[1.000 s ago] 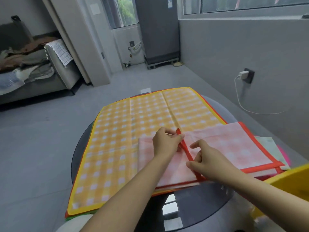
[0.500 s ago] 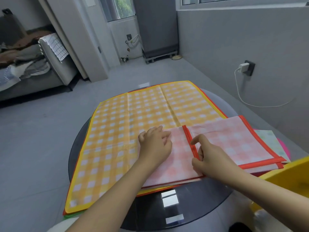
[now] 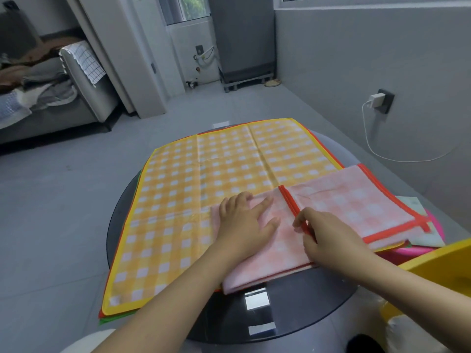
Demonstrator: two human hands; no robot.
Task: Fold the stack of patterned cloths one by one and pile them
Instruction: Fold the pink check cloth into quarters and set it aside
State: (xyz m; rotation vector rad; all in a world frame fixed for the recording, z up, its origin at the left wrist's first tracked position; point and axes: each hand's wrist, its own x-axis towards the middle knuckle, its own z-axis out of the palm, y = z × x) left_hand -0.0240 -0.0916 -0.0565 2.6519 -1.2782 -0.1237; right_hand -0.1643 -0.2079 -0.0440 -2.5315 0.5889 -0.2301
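Note:
A pink checked cloth [image 3: 351, 200] with a red border lies folded over the near right part of an orange checked cloth [image 3: 216, 174], which tops a spread stack on the round dark table [image 3: 280, 314]. My left hand [image 3: 244, 220] rests flat on the pink cloth's left half, fingers spread. My right hand [image 3: 323, 235] pinches the cloth's red hem [image 3: 288, 197], which runs across its middle. Red and green edges of lower cloths [image 3: 109, 317] peek out at the stack's near left corner.
Folded pink and pale cloths [image 3: 428, 240] lie under the pink one at the right. A yellow object [image 3: 438, 266] juts in at the lower right. A charger and cable [image 3: 374, 100] hang on the right wall. A grey sofa [image 3: 51, 103] stands far left.
My left hand let go of the red hem and moved left to lie flat on the pink cloth. My right hand stayed at the hem, and the folded flap now lies flatter.

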